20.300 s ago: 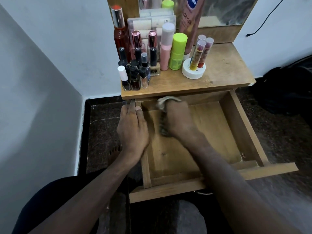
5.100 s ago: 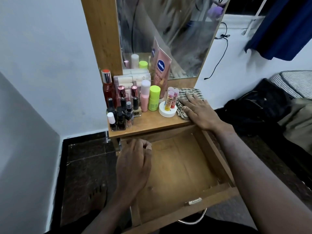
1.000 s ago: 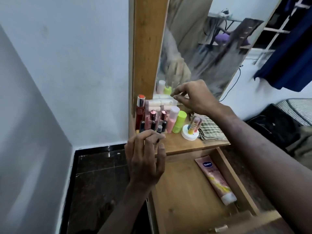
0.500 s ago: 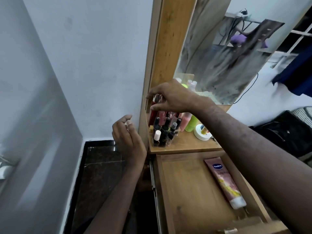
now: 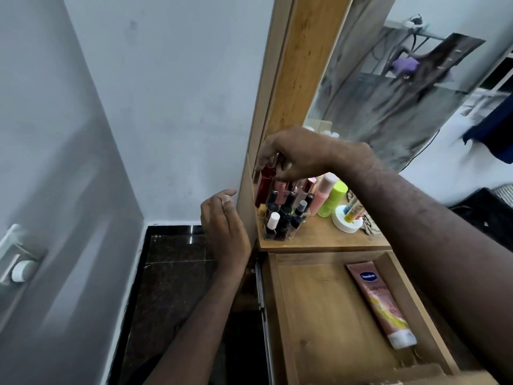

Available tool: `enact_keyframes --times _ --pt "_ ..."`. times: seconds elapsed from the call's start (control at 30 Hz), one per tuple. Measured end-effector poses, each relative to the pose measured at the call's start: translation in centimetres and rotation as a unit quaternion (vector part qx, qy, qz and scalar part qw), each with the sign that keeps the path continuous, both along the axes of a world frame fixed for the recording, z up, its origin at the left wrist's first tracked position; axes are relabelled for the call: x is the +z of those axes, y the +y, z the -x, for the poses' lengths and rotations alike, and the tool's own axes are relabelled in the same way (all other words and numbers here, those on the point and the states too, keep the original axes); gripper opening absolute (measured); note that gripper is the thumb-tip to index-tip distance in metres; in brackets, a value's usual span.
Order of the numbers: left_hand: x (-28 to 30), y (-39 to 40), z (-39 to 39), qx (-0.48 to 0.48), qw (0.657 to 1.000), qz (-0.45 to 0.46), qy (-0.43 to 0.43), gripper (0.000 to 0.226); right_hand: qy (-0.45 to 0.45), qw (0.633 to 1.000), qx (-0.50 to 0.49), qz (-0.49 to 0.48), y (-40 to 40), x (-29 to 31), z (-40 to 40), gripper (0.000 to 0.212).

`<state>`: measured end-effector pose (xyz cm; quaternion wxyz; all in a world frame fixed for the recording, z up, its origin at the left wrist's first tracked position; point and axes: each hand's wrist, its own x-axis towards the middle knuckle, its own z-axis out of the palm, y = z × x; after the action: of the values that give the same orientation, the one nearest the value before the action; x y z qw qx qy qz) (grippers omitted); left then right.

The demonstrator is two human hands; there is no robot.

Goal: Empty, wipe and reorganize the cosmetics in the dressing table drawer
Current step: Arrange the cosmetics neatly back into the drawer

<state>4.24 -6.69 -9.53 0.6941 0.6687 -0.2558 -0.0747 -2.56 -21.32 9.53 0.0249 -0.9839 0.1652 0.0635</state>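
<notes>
Drawer (image 5: 319,315) open w/ pink lotion tube (image 5: 380,301) lying by its right wall. Right hand (image 5: 291,157) has shifted left, fingers now pinching red bottle (image 5: 265,184) (next to go in, prob.). Left hand (image 5: 224,220) idle beside tabletop (image 5: 319,237), fingers loosely curled.
</notes>
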Motion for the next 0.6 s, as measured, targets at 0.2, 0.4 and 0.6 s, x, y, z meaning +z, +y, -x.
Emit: enact_keyframes --times 0.2,0.4,0.6 --pt "0.0 0.2 -0.4 0.008 1.0 -0.006 -0.002 0.037 0.034 0.998 0.032 0.038 0.3 -0.2 -1.0 0.046" --pt "0.0 0.3 -0.6 -0.056 0.997 -0.035 -0.042 0.037 0.036 0.997 0.03 0.054 1.1 -0.4 -2.1 0.038" --pt "1.3 0.9 -0.3 -0.063 0.997 -0.014 -0.045 0.049 0.024 0.997 0.057 0.056 2.8 0.8 -3.5 0.036"
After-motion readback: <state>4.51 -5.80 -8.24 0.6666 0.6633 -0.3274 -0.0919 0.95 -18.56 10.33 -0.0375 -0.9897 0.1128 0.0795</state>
